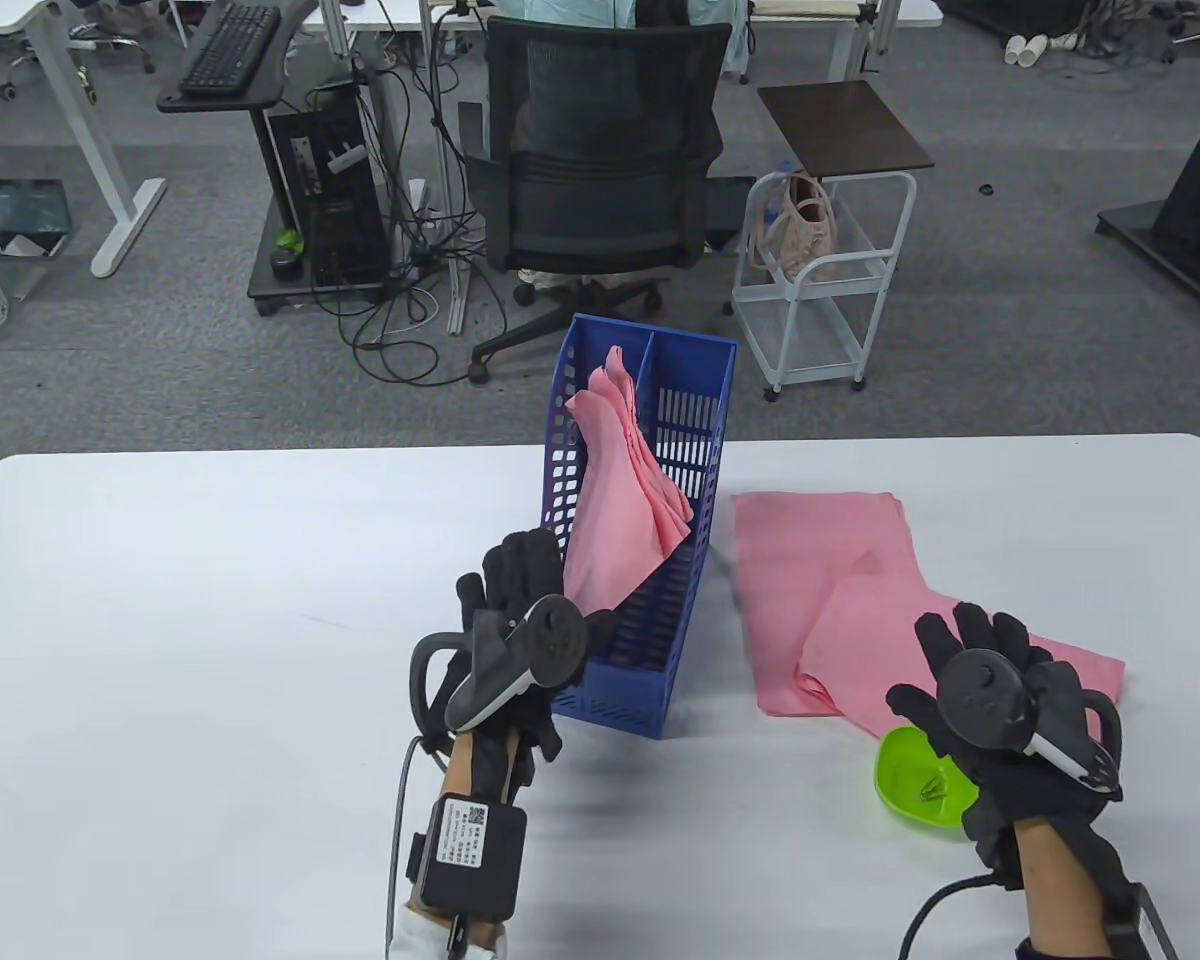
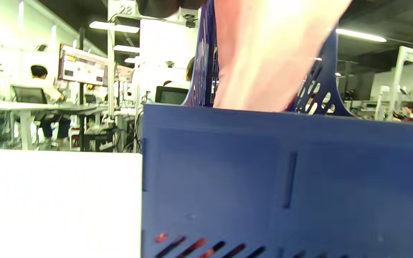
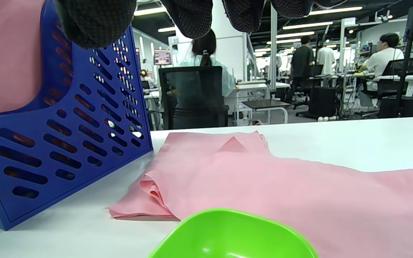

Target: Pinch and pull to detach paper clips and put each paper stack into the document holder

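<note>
At the centre of the table view the blue document holder (image 1: 660, 480) stands on the white table (image 1: 210, 600), tilted, its open end toward the bottom of the frame. A pink paper stack (image 1: 615, 490) leans in its left compartment, the lower corner reaching down toward the left hand (image 1: 520, 640). That hand sits at the holder's near left corner, its fingers up against the wall beside the paper; the tracker hides them, so I cannot tell whether they pinch the sheets, grip the holder or lie slack. The left wrist view shows only the holder's blue front wall filling the lower right, with pink paper rising above it at the top centre.

To the right of the holder, more pink paper stacks (image 1: 830, 590) lie flat and overlapping on the table. The right hand (image 1: 990, 700) hovers at the lower right of the frame, over their near edge and above a green bowl (image 1: 915, 775) that holds small metal clips (image 1: 935, 790). In the right wrist view its fingertips (image 3: 188, 18) hang spread and straight along the top edge, clear of the paper below and holding nothing.
</note>
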### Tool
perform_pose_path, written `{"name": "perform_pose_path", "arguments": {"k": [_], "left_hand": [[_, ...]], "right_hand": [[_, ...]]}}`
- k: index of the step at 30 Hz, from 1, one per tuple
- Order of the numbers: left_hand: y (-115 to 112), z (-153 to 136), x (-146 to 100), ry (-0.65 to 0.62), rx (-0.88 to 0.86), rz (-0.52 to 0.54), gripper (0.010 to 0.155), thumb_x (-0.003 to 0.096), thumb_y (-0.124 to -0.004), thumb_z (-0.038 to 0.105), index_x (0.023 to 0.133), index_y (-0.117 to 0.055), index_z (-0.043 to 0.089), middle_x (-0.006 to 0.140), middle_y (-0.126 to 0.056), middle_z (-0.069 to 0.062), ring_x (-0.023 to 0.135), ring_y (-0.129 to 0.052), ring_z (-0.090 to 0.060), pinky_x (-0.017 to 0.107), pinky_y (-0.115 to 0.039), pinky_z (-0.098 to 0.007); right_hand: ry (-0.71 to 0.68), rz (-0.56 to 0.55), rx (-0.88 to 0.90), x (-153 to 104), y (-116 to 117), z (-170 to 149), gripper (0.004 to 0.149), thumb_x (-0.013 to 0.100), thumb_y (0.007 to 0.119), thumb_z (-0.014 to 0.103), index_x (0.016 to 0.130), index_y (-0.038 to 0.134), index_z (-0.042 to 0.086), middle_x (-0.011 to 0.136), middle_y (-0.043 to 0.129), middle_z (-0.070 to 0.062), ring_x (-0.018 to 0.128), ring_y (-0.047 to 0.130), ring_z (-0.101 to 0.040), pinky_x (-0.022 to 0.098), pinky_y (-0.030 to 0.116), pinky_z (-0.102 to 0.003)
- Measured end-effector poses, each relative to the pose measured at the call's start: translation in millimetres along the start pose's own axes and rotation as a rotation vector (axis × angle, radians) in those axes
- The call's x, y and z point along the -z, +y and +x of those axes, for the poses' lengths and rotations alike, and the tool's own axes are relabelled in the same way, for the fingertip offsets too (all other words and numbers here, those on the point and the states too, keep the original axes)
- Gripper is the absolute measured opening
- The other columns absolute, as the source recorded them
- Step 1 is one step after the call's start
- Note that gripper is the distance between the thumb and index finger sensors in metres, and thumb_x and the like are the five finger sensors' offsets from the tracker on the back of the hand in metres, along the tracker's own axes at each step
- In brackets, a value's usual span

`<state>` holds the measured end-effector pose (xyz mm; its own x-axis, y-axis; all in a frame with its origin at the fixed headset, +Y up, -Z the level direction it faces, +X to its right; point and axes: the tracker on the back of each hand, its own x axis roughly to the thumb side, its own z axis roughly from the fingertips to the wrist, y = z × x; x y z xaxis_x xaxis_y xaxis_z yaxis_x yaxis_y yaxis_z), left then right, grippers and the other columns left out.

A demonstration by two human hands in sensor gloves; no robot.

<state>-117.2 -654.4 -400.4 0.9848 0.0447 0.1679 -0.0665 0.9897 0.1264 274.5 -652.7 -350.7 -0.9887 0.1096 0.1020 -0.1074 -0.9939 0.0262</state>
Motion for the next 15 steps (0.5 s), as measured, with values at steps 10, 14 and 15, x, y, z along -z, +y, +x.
{"name": "perform_pose_path", "arguments": {"k": [10, 14, 15], "left_hand": [[-1, -13, -34, -0.076, 0.162, -0.023, 0.098, 0.0496, -0.035, 0.067, 0.115, 0.005, 0.006, 0.119, 0.0, -0.028, 0.108, -0.004, -0.056, 0.074, -0.014, -0.07], [-5, -18, -45, -0.081, 0.165, -0.021, 0.098, 0.0501, -0.035, 0.066, 0.115, 0.006, 0.006, 0.119, 0.0, -0.027, 0.107, -0.002, -0.056, 0.074, -0.013, -0.07], [-6, -20, -48, -0.082, 0.162, -0.018, 0.097, 0.0503, -0.036, 0.066, 0.115, 0.006, 0.006, 0.119, 0.0, -0.027, 0.107, -0.002, -0.056, 0.074, -0.013, -0.069]], "right_hand": [[-0.016, 0.095, -0.021, 43, -4, 25, 0.085, 0.059, 0.047, 0.056, 0.12, 0.02, 0.004, 0.122, 0.017, -0.039, 0.105, 0.027, -0.07, 0.077, 0.034, -0.072], [0.017, 0.243, -0.099, 75, 6, 40, 0.089, 0.059, 0.047, 0.058, 0.119, 0.016, 0.0, 0.12, 0.019, -0.041, 0.104, 0.038, -0.07, 0.076, 0.041, -0.071], [0.022, 0.277, -0.111, 83, 11, 42, 0.09, 0.059, 0.047, 0.058, 0.119, 0.015, -0.001, 0.12, 0.02, -0.041, 0.104, 0.041, -0.069, 0.076, 0.043, -0.07]]}}
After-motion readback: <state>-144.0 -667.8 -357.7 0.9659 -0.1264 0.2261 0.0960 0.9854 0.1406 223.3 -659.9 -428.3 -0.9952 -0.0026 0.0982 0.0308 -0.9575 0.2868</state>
